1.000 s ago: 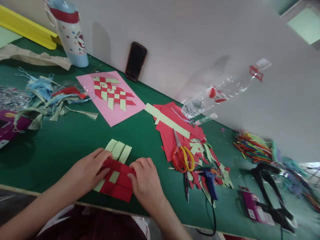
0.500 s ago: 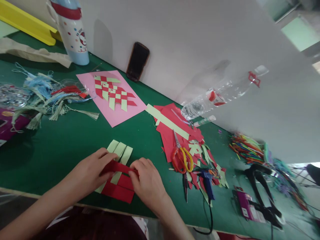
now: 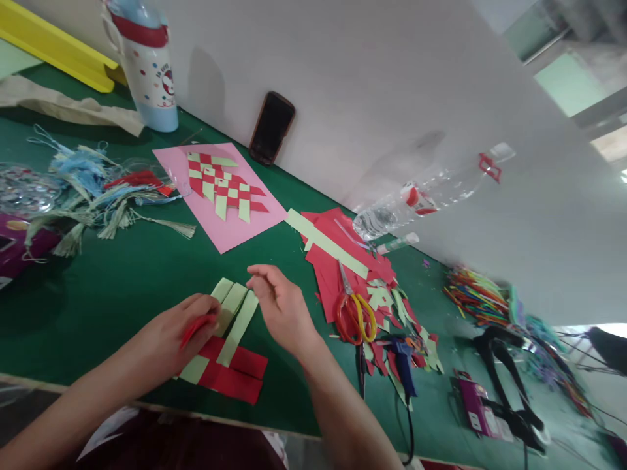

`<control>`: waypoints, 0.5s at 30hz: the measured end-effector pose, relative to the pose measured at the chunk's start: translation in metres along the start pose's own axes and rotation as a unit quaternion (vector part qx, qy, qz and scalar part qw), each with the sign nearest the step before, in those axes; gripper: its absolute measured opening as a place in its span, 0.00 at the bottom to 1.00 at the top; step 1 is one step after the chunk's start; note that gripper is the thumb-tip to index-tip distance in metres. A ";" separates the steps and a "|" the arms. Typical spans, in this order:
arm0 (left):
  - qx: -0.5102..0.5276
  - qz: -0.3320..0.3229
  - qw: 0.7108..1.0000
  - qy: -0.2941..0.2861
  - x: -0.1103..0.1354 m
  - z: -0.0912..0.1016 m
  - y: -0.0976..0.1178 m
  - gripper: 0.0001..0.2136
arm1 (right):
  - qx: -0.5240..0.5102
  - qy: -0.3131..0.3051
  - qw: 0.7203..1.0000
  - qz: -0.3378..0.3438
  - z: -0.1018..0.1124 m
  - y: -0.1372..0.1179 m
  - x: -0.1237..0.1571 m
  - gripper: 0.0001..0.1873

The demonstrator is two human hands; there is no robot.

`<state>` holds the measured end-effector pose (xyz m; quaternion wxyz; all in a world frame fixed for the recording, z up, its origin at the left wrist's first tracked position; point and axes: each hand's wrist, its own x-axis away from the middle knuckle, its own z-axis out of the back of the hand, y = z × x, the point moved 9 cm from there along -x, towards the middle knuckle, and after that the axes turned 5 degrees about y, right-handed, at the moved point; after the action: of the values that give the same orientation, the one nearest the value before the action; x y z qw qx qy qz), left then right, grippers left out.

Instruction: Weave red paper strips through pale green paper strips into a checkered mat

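Observation:
My left hand point(image 3: 189, 326) is closed on a red paper strip point(image 3: 198, 328), which shows as a bent band between its fingers. Beneath it lies a partly woven mat of red strips point(image 3: 235, 385) and pale green strips point(image 3: 238, 329). The green strips run up and away, with their far ends loose. My right hand point(image 3: 284, 307) is beside the far end of the rightmost green strip, fingers stretched forward and apart from the thumb. Whether it touches that strip I cannot tell. The left fingertips are partly hidden.
Beyond the hands, woven paper fish shapes point(image 3: 225, 186) lie on a pink sheet point(image 3: 223, 238). To the right are scissors point(image 3: 355, 313), red paper point(image 3: 318, 264), scraps and a blue glue gun point(image 3: 405, 365). Tassels point(image 3: 117, 209), a flask point(image 3: 149, 78), a phone point(image 3: 272, 127) and a plastic bottle point(image 3: 416, 199) stand or lie around.
My right hand has let go of the red strip and moved up to the green strips' far ends. The strip, once stretched between both hands, is now in my left hand alone.

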<state>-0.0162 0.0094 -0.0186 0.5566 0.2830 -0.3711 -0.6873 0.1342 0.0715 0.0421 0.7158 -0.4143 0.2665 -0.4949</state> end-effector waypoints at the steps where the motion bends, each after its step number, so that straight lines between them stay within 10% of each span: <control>1: 0.005 -0.001 1.000 0.000 0.000 0.001 0.001 0.14 | 0.084 0.008 0.996 0.020 -0.001 0.002 -0.002 0.14; 6: 0.042 0.015 0.998 -0.033 0.002 0.001 0.005 0.12 | 0.308 -0.033 0.950 0.046 -0.027 0.018 0.003 0.16; 15: 0.026 0.032 0.999 -0.022 0.002 -0.002 -0.001 0.07 | 0.300 0.084 0.934 0.174 -0.026 0.005 0.028 0.10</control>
<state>-0.0157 0.0077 -0.0200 0.5628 0.2700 -0.4098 -0.6651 0.1258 0.0378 0.0254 0.8568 -0.0841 0.2324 -0.4526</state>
